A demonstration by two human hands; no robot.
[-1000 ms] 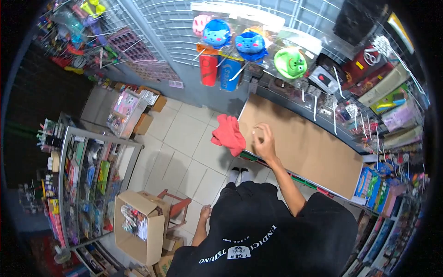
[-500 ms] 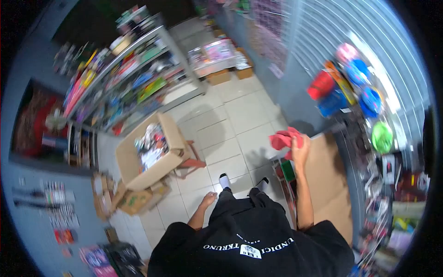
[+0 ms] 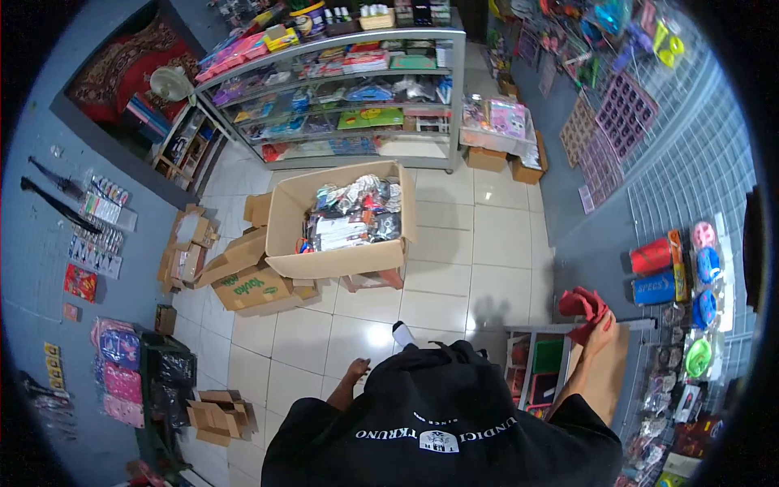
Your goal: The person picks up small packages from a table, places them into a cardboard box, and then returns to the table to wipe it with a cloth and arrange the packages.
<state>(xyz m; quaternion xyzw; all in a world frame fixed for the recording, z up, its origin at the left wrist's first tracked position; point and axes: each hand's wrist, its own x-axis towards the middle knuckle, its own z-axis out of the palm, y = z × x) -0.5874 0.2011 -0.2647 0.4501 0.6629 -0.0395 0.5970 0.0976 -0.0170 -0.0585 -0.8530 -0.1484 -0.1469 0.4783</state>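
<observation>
My right hand (image 3: 601, 334) is closed around a crumpled red cloth (image 3: 583, 308). It holds the cloth over the far end of a brown cardboard-covered top (image 3: 615, 365), in front of the wall grid. Part of the cloth hangs beyond my fingers. My left hand (image 3: 357, 370) hangs low beside my body, over the tiled floor, with its fingers loosely apart and nothing visible in them. Ahead of it stands a large open cardboard box (image 3: 341, 264), filled with packaged goods (image 3: 345, 231) and resting on a reddish stool (image 3: 388, 280).
A glass display shelf (image 3: 357, 73) full of goods spans the back. Flattened and open cartons (image 3: 251, 280) lie left of the large box. At right, a wire grid (image 3: 682, 174) holds hanging items. Below the cloth, a shelf unit (image 3: 535, 331) holds green and red things.
My view has swung to the right, so the box and shelf now sit more centrally. My right hand still grips the red cloth, now nearer the wall grid. The left hand stays low.
</observation>
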